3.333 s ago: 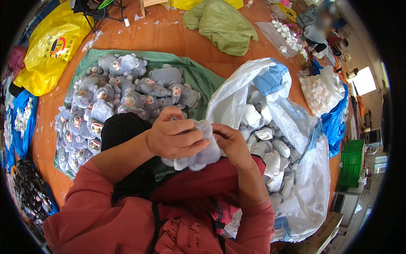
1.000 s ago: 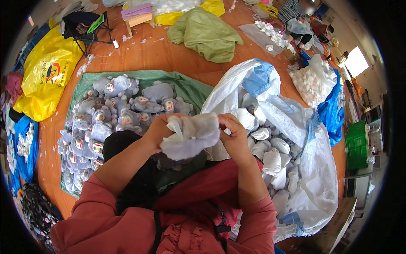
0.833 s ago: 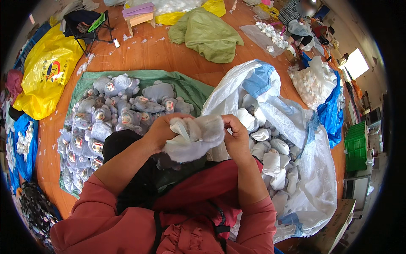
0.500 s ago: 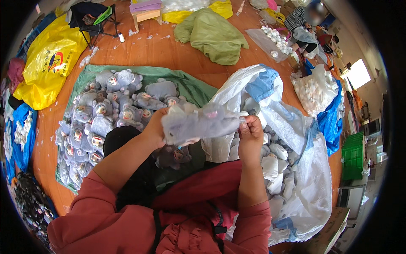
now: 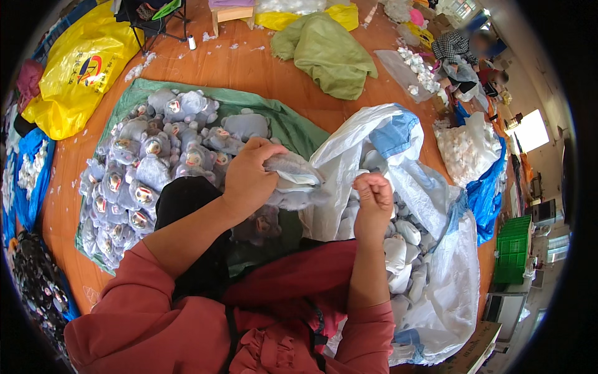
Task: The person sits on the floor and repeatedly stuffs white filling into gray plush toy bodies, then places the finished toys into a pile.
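Where it gapes, fuzzy gry plush pc (image 5: pixel 294 178) shows wht inside.

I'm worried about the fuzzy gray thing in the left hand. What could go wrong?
The gray plush piece could slip: only the left hand visibly grips it, with the right hand apart from it. If dropped, it might get mixed up with the gray and white pieces in the white sack, or the gray toys on the green sheet.
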`<state>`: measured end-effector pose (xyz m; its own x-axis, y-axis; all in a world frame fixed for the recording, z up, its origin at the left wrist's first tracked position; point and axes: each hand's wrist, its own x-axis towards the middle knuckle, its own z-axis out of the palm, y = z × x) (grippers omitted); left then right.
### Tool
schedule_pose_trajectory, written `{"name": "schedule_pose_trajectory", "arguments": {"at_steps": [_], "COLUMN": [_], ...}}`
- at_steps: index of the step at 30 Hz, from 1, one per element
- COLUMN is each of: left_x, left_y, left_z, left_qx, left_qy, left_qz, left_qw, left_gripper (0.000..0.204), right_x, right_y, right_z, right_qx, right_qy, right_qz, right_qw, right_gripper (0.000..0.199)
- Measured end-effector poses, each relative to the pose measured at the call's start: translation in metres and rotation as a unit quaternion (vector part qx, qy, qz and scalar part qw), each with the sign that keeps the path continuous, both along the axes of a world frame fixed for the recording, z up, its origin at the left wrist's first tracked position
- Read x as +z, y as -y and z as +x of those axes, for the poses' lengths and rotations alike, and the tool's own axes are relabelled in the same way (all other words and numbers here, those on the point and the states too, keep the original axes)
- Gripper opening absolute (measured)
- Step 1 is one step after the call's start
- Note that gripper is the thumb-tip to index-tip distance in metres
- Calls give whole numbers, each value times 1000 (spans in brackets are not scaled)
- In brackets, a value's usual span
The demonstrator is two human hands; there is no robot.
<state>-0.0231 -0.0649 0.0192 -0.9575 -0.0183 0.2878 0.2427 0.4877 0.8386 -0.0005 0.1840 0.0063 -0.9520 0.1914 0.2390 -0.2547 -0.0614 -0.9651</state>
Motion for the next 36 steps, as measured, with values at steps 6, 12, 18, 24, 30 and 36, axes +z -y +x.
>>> {"name": "schedule_pose_trajectory", "arguments": {"at_steps": [6,12,18,24,30,36], "left_x": [-1,-8,-10,-9,-11,-6], "left_y": [-5,-6,-9,-4,-2,5], "left_z": [4,6,9,10,11,5], "left_qx": [-50,-83,-107,-175,-200,-189], "left_qy": [-4,8,58,89,121,196], "left_qz": [7,-11,-47,-209,-193,-108], "left_qw": [999,996,991,958,953,956], "left_gripper": [47,38,33,28,38,35], "right_x": [-1,1,-6,-13,-13,-12], "right_y": [34,43,46,42,40,37], "right_z": [1,6,10,18,12,12], "right_qx": [92,130,83,47,94,171], "right_qy": [-128,-42,50,59,85,-13], "right_qz": [214,258,312,334,340,253], "right_qw": [964,956,945,939,932,952], "right_gripper": [23,25,21,21,22,22]}}
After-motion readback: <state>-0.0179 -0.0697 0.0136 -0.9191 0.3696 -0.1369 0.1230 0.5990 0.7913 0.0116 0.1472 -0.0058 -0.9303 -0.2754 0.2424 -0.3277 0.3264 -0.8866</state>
